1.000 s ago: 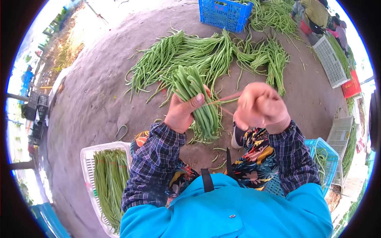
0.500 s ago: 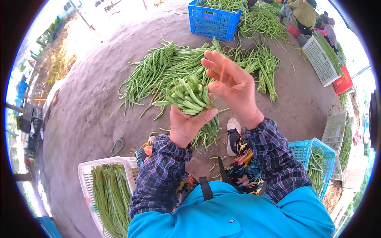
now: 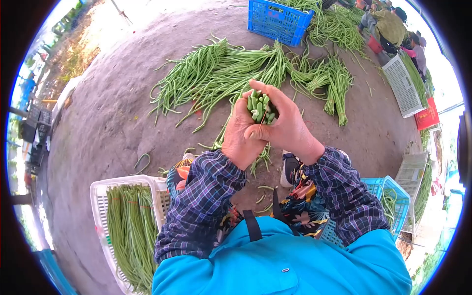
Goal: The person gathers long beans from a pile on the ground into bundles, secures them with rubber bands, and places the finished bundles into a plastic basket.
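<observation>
A bunch of long green beans (image 3: 259, 105) stands between my two hands, its cut ends pointing up at me. My left hand (image 3: 241, 140) is closed around the bunch from the left. My right hand (image 3: 290, 120) wraps it from the right, thumb crossing in front near my left hand and fingers curled over the far side. A thin reddish band (image 3: 263, 118) shows against the beans; how far it runs around them is hidden by my hands. Below my hands, the lower part of the bunch is mostly covered.
A heap of loose long beans (image 3: 221, 73) lies on the ground ahead, with a blue crate (image 3: 280, 22) beyond. On my left is a white crate (image 3: 100, 216) of banded bunches; a light-blue crate (image 3: 400, 201) stands on my right. Other people (image 3: 391, 27) sit at far right.
My right hand, raised and spread with an orange-red band stretched from its fingers, has come down and closed around the bunch. The bunch's ends are now pressed together more tightly.
</observation>
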The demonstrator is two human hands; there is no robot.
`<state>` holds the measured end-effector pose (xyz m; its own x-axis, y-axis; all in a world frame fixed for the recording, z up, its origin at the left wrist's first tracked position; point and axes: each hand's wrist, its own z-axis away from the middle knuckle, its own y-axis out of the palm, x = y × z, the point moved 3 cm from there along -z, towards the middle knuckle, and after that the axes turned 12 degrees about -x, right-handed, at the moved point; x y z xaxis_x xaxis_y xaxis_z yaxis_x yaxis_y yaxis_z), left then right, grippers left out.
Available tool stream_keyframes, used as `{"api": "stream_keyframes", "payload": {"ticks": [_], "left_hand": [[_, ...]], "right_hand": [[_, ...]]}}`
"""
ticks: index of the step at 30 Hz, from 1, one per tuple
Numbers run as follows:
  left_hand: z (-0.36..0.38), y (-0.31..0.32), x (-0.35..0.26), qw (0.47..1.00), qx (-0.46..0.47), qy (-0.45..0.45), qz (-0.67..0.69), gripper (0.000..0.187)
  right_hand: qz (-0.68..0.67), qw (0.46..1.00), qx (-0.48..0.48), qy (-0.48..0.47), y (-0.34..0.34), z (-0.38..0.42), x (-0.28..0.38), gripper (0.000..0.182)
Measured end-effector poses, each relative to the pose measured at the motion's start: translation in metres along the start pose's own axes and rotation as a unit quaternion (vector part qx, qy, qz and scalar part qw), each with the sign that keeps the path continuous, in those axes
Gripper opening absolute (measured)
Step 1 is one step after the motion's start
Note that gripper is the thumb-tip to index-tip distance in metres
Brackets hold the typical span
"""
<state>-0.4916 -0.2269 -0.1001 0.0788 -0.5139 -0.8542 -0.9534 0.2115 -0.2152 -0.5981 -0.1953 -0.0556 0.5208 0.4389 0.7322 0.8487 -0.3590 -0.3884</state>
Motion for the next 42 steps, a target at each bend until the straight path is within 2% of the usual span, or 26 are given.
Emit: {"api": "stream_keyframes", "payload": {"ticks": [2, 3, 4, 6, 8, 9, 10, 11, 12, 14, 15, 16, 18, 19, 22, 24, 27, 30, 32, 34, 35, 36, 38, 39, 41, 42], "left_hand": [[0.0, 0.005, -0.006, 0.997, 0.076, -0.023, 0.008, 0.065], [-0.002, 0.002, -0.022, 0.99, 0.105, -0.057, 0.08, 0.073], [0.002, 0.002, -0.022, 0.99, 0.104, -0.055, 0.083, 0.073], [0.006, -0.003, -0.022, 0.99, 0.094, 0.077, -0.065, 0.071], [0.006, -0.009, -0.022, 0.987, 0.135, 0.079, -0.045, 0.073], [0.002, -0.009, -0.017, 0.977, 0.149, -0.045, 0.148, 0.064], [-0.002, -0.01, -0.015, 0.915, 0.154, -0.167, 0.332, 0.056], [-0.001, -0.025, -0.009, 0.93, 0.135, -0.258, 0.224, 0.034], [-0.004, -0.031, -0.011, 0.93, 0.136, -0.259, 0.225, 0.034], [-0.012, -0.042, -0.012, 0.956, 0.026, -0.205, 0.207, 0.026], [-0.012, -0.04, -0.015, 0.963, 0.038, -0.166, 0.21, 0.023], [-0.012, -0.039, -0.015, 0.962, 0.035, -0.17, 0.21, 0.023], [-0.009, -0.028, -0.023, 0.966, 0.113, -0.093, 0.214, 0.023], [-0.008, -0.023, -0.025, 0.965, 0.111, -0.083, 0.223, 0.022], [-0.006, -0.011, -0.019, 0.946, 0.11, -0.069, 0.298, 0.022], [-0.008, -0.008, -0.02, 0.96, 0.095, -0.034, 0.261, 0.028], [-0.008, -0.003, -0.025, 0.986, 0.067, 0.034, 0.147, 0.012], [-0.007, 0.0, -0.03, 0.985, 0.086, 0.09, 0.12, 0.007], [-0.002, 0.002, -0.017, 0.981, 0.12, 0.05, 0.141, 0.007], [0.001, 0.0, -0.014, 0.92, 0.127, -0.129, 0.349, 0.014], [0.0, -0.01, -0.015, 0.911, 0.114, -0.153, 0.365, 0.021], [-0.004, -0.019, -0.011, 0.893, 0.058, -0.189, 0.405, 0.021], [-0.009, -0.032, -0.003, 0.883, 0.057, -0.137, 0.446, 0.023], [-0.008, -0.031, -0.003, 0.881, 0.058, -0.137, 0.448, 0.023], [-0.005, -0.028, 0.001, 0.931, 0.091, -0.136, 0.325, 0.021], [-0.006, -0.024, -0.003, 0.931, 0.089, -0.134, 0.328, 0.021]], "right_hand": [[-0.129, 0.982, -0.026, 0.132, 0.0, 0.003, -0.007, 0.077], [-0.171, 0.975, -0.032, 0.14, -0.001, 0.003, -0.008, 0.06], [-0.168, 0.976, -0.031, 0.138, -0.003, 0.003, -0.006, 0.06], [-0.18, 0.966, -0.039, 0.182, -0.009, 0.002, -0.006, 0.046], [-0.178, 0.967, -0.055, 0.176, -0.017, 0.004, -0.004, 0.037], [-0.221, 0.957, -0.056, 0.177, -0.021, 0.004, -0.005, 0.036], [-0.263, 0.947, -0.055, 0.177, -0.026, 0.004, -0.004, 0.034], [-0.251, 0.951, -0.044, 0.173, -0.031, 0.003, -0.001, 0.032], [-0.251, 0.951, -0.045, 0.174, -0.036, 0.004, 0.002, 0.032], [-0.277, 0.942, 0.041, 0.184, -0.039, 0.007, 0.007, 0.029], [-0.237, 0.953, 0.078, 0.172, -0.038, 0.008, 0.009, 0.028], [-0.238, 0.952, 0.082, 0.174, -0.036, 0.01, 0.009, 0.028], [-0.264, 0.936, 0.16, 0.171, -0.029, 0.016, 0.011, 0.028], [-0.268, 0.927, 0.17, 0.202, -0.028, 0.019, 0.011, 0.027], [-0.254, 0.933, 0.159, 0.197, -0.032, 0.021, 0.006, 0.024], [-0.254, 0.934, 0.159, 0.192, -0.034, 0.022, 0.006, 0.023], [-0.241, 0.942, 0.149, 0.178, -0.036, 0.026, 0.002, 0.021], [-0.219, 0.941, 0.163, 0.2, -0.038, 0.027, 0.002, 0.021], [-0.206, 0.949, 0.167, 0.168, -0.041, 0.026, 0.002, 0.018], [-0.181, 0.956, 0.128, 0.19, -0.05, 0.026, -0.006, 0.015], [-0.153, 0.961, 0.09, 0.211, -0.057, 0.026, -0.012, 0.013], [-0.151, 0.962, 0.083, 0.213, -0.063, 0.027, -0.018, 0.013], [-0.132, 0.956, 0.033, 0.258, -0.073, 0.034, -0.036, 0.011], [-0.184, 0.944, 0.011, 0.274, -0.075, 0.036, -0.038, 0.013], [-0.214, 0.938, 0.017, 0.272, -0.075, 0.043, -0.044, 0.014], [-0.249, 0.929, 0.023, 0.271, -0.076, 0.043, -0.044, 0.016]]}}
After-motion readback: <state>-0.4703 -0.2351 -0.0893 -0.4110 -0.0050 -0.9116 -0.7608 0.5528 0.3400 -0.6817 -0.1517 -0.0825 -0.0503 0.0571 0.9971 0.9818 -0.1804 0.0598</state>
